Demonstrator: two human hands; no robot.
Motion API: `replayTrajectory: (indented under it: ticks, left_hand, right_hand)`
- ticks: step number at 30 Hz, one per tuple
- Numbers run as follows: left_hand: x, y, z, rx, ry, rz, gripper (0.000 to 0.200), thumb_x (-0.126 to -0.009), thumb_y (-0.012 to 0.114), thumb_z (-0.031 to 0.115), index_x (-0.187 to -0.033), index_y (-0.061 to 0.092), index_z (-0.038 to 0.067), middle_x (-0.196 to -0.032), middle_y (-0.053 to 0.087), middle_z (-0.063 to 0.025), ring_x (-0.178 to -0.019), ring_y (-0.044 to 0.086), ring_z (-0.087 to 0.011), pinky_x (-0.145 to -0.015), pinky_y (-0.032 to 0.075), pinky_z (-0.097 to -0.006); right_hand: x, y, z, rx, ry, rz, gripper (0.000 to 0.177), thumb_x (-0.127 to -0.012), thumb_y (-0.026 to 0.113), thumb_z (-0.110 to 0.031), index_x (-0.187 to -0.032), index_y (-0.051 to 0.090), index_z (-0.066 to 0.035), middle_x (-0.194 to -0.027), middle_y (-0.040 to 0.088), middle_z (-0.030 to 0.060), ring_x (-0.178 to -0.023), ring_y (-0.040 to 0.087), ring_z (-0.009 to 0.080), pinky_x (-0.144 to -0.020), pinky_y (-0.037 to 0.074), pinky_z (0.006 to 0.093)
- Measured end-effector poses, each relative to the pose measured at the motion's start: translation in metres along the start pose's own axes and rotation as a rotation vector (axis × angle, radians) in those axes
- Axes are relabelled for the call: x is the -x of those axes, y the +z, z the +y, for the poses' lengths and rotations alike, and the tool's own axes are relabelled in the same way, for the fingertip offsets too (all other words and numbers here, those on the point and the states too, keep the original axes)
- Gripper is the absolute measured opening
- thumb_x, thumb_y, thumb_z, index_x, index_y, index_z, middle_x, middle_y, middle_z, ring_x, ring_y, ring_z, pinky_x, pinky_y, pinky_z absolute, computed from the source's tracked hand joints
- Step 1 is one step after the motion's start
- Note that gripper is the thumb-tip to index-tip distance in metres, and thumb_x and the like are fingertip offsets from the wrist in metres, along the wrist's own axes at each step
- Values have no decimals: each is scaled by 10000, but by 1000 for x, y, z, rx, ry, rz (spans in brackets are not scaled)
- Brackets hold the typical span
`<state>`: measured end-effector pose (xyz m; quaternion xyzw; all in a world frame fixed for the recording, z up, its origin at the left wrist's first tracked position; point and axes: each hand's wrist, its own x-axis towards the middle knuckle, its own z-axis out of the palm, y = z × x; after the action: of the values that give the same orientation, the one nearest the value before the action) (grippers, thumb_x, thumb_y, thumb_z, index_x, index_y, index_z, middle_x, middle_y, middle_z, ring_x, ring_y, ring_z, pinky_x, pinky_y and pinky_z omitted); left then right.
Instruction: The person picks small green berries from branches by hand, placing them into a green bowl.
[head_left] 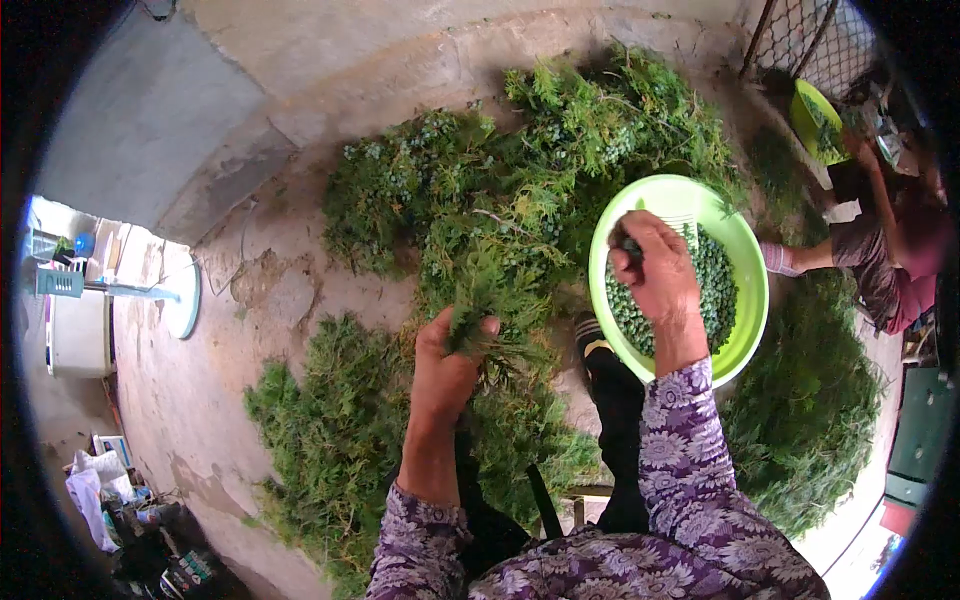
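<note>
My left hand (447, 362) is closed round a green conifer sprig (487, 300), whose feathery tips stick out above and to the right of the fingers. Over the light green basin (755, 330), my right hand (657, 262) is curled, with a few dark green berries showing between thumb and fingers. Many blue-green berries (718, 290) lie in the basin under that hand. A large heap of cut branches (440, 175) with berry clusters spreads over the floor in front of both hands.
More branches lie at the left (320, 420) and right (800, 400) of my legs. A co-worker (880, 255) sits at the right, near a second green basin (818, 122). A white stand (182, 300) is at the left, with assorted items (150, 520) below it.
</note>
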<state>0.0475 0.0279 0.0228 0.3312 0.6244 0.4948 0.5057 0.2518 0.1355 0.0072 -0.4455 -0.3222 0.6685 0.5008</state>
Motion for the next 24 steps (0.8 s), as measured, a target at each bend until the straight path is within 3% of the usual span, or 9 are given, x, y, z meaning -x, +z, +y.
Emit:
replayTrajectory:
  ticks: [2,3,4,6,9,11,14,17,24]
  left_hand:
    - [-2,1,-10,-37,141,-8,153,-765,615,69,-915,598,41,-756,566,50,-655,481,-71,-606,402,-232]
    - [-4,2,-16,-81,277,-16,186,-746,618,36,-931,596,35,-756,579,36,-651,501,-91,-610,416,-250]
    - [-5,2,-20,-72,280,-13,186,-746,618,36,-931,596,35,-756,579,36,-651,501,-91,-610,416,-250]
    - [-8,0,-24,-372,547,0,296,-664,618,-37,-950,599,35,-826,618,-40,-733,568,-135,-629,442,-251]
    - [-9,3,-24,-615,722,37,411,-564,603,-62,-957,591,55,-705,561,-102,-650,552,-277,-587,436,-315]
    - [-6,2,-21,-698,755,29,440,-541,590,-64,-963,586,64,-695,547,-96,-648,541,-282,-580,431,-329]
    - [-8,-1,-25,-833,818,34,489,-507,575,-63,-976,577,79,-692,530,-83,-652,528,-278,-572,420,-353]
    - [-7,0,-24,-909,840,46,519,-492,577,-56,-991,571,86,-709,527,-73,-674,525,-268,-586,414,-363]
    - [-4,-2,-19,-976,840,81,532,-491,588,-38,-1009,563,84,-720,527,-63,-690,522,-262,-611,409,-356]
  right_hand:
    - [-11,-27,-2,930,-438,279,149,-781,533,-167,-835,575,-35,-715,601,117,-585,552,196,-495,431,303]
    - [-10,-31,-3,1223,-598,432,184,-758,551,-172,-847,581,-14,-818,607,168,-697,589,292,-623,465,364]
    - [-12,-36,-1,1230,-605,429,184,-758,551,-172,-847,581,-14,-818,607,168,-697,589,292,-623,465,364]
    - [-15,-39,1,1492,-944,549,204,-735,571,-173,-854,594,-10,-892,599,186,-791,576,336,-704,461,359]
    - [-8,-19,3,1040,-530,283,274,-738,591,-199,-929,600,-3,-921,607,165,-822,585,260,-737,456,335]
    - [-9,-15,12,735,-330,83,273,-756,604,-192,-936,598,14,-821,622,92,-739,572,144,-684,457,273]
    - [5,6,3,373,-105,-204,214,-775,594,-165,-910,608,0,-753,597,30,-678,538,90,-625,443,233]
    - [12,16,-2,402,35,-428,171,-778,596,-151,-874,613,-10,-703,568,-4,-630,502,64,-589,420,210]
    - [17,29,9,525,51,-521,187,-753,626,-144,-868,600,1,-706,557,-5,-653,491,60,-600,415,209]
